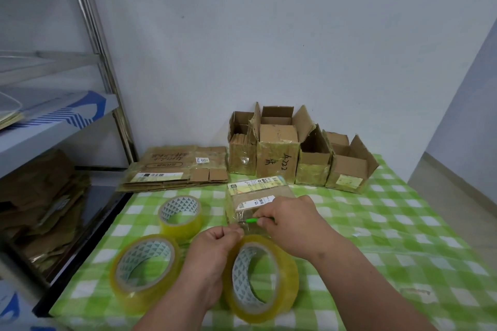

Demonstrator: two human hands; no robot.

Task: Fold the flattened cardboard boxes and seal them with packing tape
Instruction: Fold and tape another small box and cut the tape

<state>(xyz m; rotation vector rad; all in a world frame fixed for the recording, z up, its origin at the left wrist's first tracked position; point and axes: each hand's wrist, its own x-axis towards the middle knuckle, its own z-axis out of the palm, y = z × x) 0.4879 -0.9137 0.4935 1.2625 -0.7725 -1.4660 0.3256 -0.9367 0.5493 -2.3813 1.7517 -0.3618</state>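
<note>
A small cardboard box (pixel 254 197) with shipping labels lies on the green checked tablecloth (pixel 376 236) in front of me. My left hand (pixel 215 247) grips a roll of clear yellowish packing tape (pixel 265 277), held upright on edge, with a strip of tape stretched to the box. My right hand (pixel 289 219) holds a small green cutter (pixel 252 220) against that strip, at the box's near edge. A stack of flattened cardboard boxes (pixel 174 168) lies at the back left of the table.
Two more tape rolls lie flat on the cloth, one (pixel 180 213) near the middle and one (pixel 146 267) at the front left. Several folded open boxes (pixel 295 153) stand against the wall. A metal shelf (pixel 53 115) with cardboard stands to the left.
</note>
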